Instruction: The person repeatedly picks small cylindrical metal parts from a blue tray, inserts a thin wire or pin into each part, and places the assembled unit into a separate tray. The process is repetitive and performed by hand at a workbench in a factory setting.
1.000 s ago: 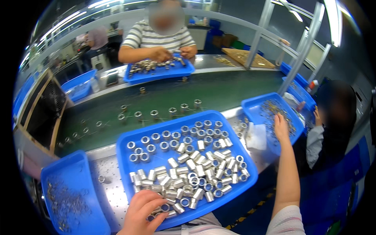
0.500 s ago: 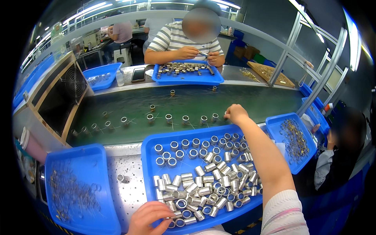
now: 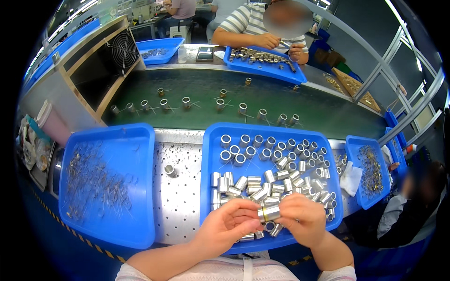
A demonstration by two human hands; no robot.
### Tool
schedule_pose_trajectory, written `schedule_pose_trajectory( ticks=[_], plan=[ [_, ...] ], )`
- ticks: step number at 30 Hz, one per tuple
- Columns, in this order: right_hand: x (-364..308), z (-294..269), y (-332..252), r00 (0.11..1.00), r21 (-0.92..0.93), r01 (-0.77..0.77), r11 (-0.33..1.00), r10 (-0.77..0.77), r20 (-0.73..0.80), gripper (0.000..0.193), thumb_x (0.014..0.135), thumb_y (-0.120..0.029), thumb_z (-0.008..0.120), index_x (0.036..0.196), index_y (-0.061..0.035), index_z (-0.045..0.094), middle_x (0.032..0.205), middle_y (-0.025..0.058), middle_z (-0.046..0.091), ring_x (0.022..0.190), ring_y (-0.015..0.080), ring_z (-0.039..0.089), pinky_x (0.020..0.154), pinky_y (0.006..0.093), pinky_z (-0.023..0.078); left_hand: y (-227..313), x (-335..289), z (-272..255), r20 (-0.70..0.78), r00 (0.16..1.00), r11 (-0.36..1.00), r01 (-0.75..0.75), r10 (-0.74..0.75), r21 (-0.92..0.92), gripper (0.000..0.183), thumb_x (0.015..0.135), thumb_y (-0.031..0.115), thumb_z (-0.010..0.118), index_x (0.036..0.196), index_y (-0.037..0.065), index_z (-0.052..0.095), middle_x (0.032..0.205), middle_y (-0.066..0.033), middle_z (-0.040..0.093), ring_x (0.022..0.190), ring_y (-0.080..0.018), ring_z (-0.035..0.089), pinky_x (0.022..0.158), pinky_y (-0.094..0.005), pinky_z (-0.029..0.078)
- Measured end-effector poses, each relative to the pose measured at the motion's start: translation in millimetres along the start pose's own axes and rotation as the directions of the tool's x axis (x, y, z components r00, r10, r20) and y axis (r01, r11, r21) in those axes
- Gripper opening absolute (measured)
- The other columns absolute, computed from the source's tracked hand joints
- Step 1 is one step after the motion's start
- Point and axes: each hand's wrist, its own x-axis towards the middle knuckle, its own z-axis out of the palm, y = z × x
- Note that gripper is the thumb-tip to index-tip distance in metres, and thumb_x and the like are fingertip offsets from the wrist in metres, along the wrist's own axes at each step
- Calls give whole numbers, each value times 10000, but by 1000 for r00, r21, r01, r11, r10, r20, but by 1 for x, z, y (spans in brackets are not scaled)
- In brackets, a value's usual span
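Over the near part of a blue tray (image 3: 328,136), both my hands meet at a short silvery metal sleeve (image 3: 269,214) lying sideways with a thin yellowish band around it. My right hand (image 3: 303,219) grips its right end between thumb and fingers. At the left end, my left hand (image 3: 228,225) has its thumb and fingertips closed about the sleeve, partly hiding that end. Below and around the hands, the tray holds many similar metal sleeves (image 3: 254,181), some lying in a heap. Toward the far side others stand upright in rows, with thin wires beside a few.
Left stands a blue tray (image 3: 145,187) of thin wire pieces; a single sleeve (image 3: 170,171) stands on the perforated metal table (image 3: 180,206). A green belt (image 3: 187,77) beyond carries spaced sleeves. Across it a person (image 3: 243,28) handles a part. A smaller tray (image 3: 370,201) is right.
My right hand has come back from the belt to the tray, and my left hand has moved inward to meet it at a sleeve. The view has shifted, and the belt's sleeves appear farther left.
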Motion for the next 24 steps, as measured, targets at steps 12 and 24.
schedule_pose_trajectory(
  ticks=[12, 24],
  plan=[
    [-28, 34, -10, 973, 296, -180, 938, 214, -87, 166, 690, -19, 707, 839, -2, 637, 859, 125, 632, 744, 236, 590, 666, 324, 458, -9, -12, -11, 249, 790, 449, -542, 560, 710, 312, 739, -31, 661, 1036, 1, 572, 1066, -106, 549, 958, -180, 577, 808, -279, 500],
    [-28, 42, -11, 996, 82, -11, 997, 18, -91, 235, 634, 18, 729, 831, -8, 604, 971, 139, 612, 864, 280, 593, 737, 349, 468, -7, -19, -15, 90, 976, 958, -213, 199, 193, 341, 769, -66, 617, 1095, -35, 521, 1094, -114, 492, 987, -166, 540, 865, -278, 479]
  ],
)
